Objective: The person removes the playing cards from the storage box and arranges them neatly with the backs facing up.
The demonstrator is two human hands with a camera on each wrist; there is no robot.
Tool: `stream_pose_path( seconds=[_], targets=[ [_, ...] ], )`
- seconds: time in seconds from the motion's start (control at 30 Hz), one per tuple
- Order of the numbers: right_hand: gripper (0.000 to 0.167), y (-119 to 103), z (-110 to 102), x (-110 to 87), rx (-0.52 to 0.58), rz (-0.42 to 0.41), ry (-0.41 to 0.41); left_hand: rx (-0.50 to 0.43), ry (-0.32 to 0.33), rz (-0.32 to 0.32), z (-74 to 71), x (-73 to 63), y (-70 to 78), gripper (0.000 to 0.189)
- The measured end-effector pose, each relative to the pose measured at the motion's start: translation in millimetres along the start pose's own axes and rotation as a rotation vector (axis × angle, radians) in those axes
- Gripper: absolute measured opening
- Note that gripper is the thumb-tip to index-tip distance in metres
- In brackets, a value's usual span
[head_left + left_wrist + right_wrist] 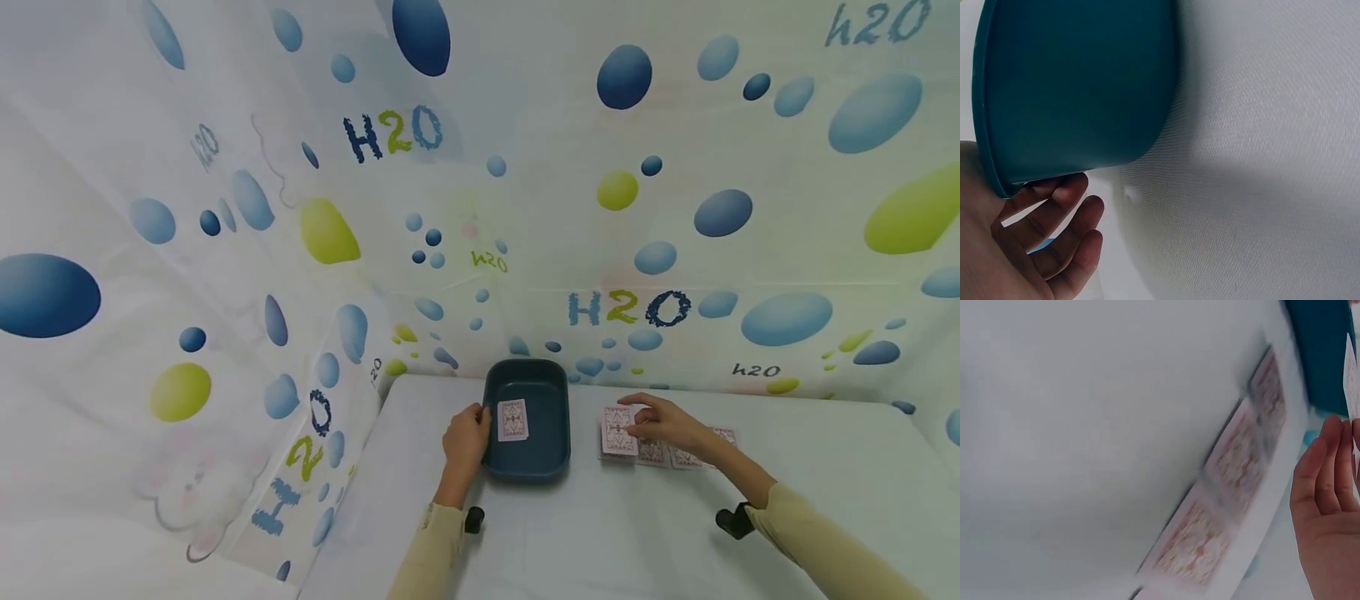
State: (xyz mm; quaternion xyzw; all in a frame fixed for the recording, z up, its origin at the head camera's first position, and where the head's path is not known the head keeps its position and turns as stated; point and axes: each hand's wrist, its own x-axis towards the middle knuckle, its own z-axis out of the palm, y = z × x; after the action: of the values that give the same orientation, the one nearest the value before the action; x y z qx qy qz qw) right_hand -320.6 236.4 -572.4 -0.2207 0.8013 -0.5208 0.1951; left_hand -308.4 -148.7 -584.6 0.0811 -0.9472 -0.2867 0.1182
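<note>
White backdrop (525,108) with blue and green blobs and H2O lettering, white bench (570,533) in front. Blue-green tray (546,450) sits on the bench near 6 o'clock in the head view, long side running 12 to 6. Left hand (466,433) grips its rim at 9 o'clock, fingers curled below the lip; thumb hidden in the left wrist view. Inside, slightly to 9 o'clock of tray centre, lies a loose card (513,420), patterned back up; can't tell if it's one or a couple stacked. Out at 3 o'clock of the tray, well apart from it, right hand (670,423) pinches a lifted card (617,429) by its 3 o'clock side. Under it is a card row (655,454), four in line as far as shows, running out toward 3; the lifted one hangs over the 9 o'clock end. My read on doing this well: pinch light and at the edge, thin card probably bows if squeezed. Raise clear of the row before any sideways move, otherwise it likely drags a neighbour. Card shows nearly edge-on in the right wrist view, true tilt hard to call; level it before release or it may flip. If it goes in the tray, clear the 3 o'clock wall, let go low, left hand steadying the rim without tipping.
</note>
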Motion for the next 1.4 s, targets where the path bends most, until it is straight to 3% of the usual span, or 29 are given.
stream_pose_path(
  seconds=[0.33, 0.57, 1.07, 1.23, 1.4],
  targets=[
    [0.056, 30.2, -28.1, -40.2, -0.102, 0.113, 0.069, 0.000, -0.025, -0.015, -0.7, -1.0, -1.4, 0.030],
    [0.060, 50.4, -51.1, -63.7, -0.078, 0.200, 0.105, 0.009, -0.037, -0.035, -0.1, 0.5, 0.9, 0.030],
    [0.059, 70.2, -113.3, -128.7, -0.112, 0.264, 0.077, 0.015, -0.029, -0.011, 1.7, 3.8, 0.2, 0.030],
    [0.060, 77.1, -126.8, -138.3, -0.123, 0.314, 0.083, 0.021, -0.024, -0.015, 0.2, 4.0, 0.1, 0.031],
    [0.058, 85.4, -128.2, -139.1, -0.191, 0.302, 0.118, 0.021, -0.034, -0.015, 1.6, 2.7, 0.5, 0.030]
  ],
)
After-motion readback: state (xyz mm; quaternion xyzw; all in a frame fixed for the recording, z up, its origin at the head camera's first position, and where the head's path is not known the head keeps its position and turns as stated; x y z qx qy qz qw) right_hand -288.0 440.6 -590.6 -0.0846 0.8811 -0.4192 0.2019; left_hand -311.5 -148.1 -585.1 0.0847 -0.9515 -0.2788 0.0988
